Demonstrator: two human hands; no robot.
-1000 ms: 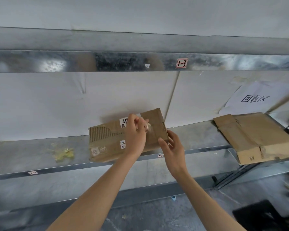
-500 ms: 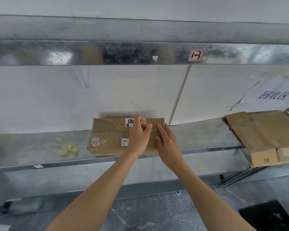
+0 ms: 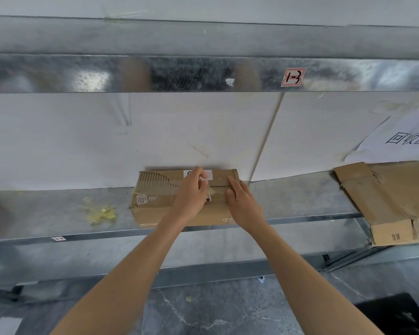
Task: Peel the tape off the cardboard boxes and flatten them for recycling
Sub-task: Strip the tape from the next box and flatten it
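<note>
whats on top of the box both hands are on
On the cardboard box: clear tape, white labels, the left hand pinching tape, the right hand pressing flat. Hands hide part of the top.

"回收区" on wall paper (image 3: 406,139); "K6" on flattened cardboard (image 3: 394,236).

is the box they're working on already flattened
No, the small cardboard box on the metal shelf shows a top and a front face, so it is unflattened.

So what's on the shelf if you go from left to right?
Yellow tape scraps → box → left hand → right hand → flattened cardboard.
</note>
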